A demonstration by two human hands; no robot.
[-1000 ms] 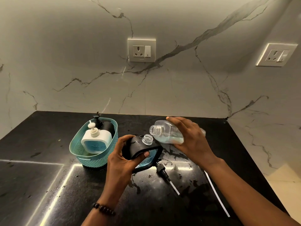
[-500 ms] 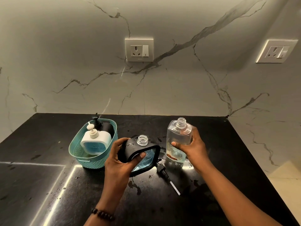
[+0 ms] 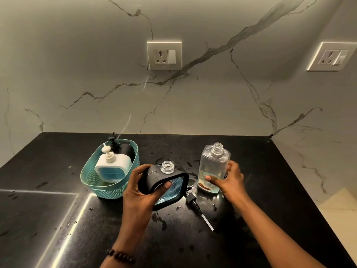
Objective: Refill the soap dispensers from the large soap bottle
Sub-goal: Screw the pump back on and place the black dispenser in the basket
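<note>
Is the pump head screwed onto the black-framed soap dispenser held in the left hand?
No: the black-framed soap dispenser has a bare threaded neck, and a black pump head lies on the black countertop.

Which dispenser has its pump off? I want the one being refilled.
The black-framed dispenser in the left hand: bare open neck. The white dispenser and black dispenser in the basket keep their pumps.

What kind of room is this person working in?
Probably a home kitchen or bathroom counter. A polished black stone countertop meets a marble-look wall with two power sockets, and a teal basket holds pump soap dispensers.
</note>
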